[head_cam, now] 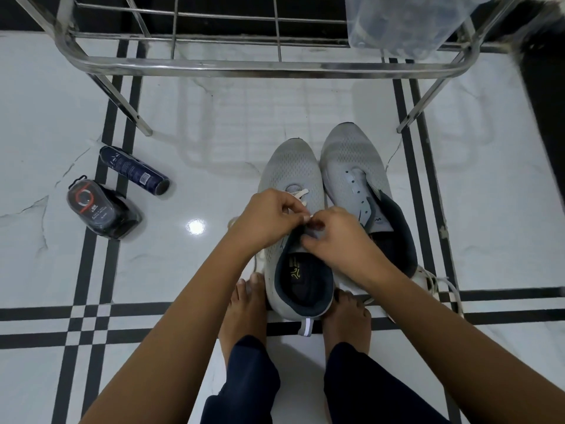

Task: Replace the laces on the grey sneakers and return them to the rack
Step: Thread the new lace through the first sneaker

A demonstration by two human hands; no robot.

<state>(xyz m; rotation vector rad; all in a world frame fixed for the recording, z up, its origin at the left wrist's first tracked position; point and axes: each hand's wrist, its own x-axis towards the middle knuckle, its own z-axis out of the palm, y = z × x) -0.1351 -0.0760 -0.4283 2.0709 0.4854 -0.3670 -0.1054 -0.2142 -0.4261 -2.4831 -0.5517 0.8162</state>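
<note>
Grey mesh sneaker (pixel 290 169) stands on the white marble floor (pixel 229 117), side touching its unlaced twin (pixel 351 154), heel between bare feet (pixel 244 307). Left hand (pixel 269 218) pinches the white lace (pixel 298 193); right hand (pixel 339 240) grips the sneaker's tongue edge. Open floor separates both from the steel-tube rack (pixel 244 66).
</note>
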